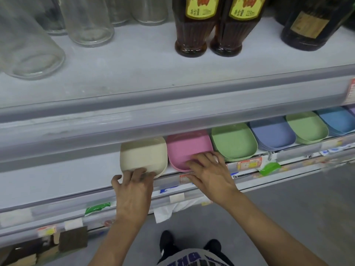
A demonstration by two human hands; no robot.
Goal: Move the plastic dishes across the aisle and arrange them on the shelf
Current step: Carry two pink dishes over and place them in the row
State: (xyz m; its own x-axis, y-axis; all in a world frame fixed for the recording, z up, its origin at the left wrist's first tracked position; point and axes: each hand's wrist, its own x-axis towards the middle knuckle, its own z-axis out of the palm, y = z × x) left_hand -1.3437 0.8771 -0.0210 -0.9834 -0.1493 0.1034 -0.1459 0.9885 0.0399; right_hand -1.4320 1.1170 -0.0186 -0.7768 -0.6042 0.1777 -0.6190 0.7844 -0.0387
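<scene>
A row of plastic dish stacks lies on the lower shelf (57,181). The cream stack (143,155) is leftmost, with my left hand (132,191) resting its fingertips on the front rim. Beside it is the pink stack (187,148), and my right hand (209,171) lies on its front edge with fingers spread. Further right come a green stack (233,141), a blue-violet stack (272,134), a second green stack (306,127) and a light blue stack (338,120). The upper shelf's front rail hides the backs of the dishes.
The upper shelf (134,77) carries clear glass jars (90,22) on the left and dark sauce bottles (194,25) on the right. Price labels and a green tag (269,167) hang along the lower shelf's rail. The grey floor and my black shoes (167,244) are below.
</scene>
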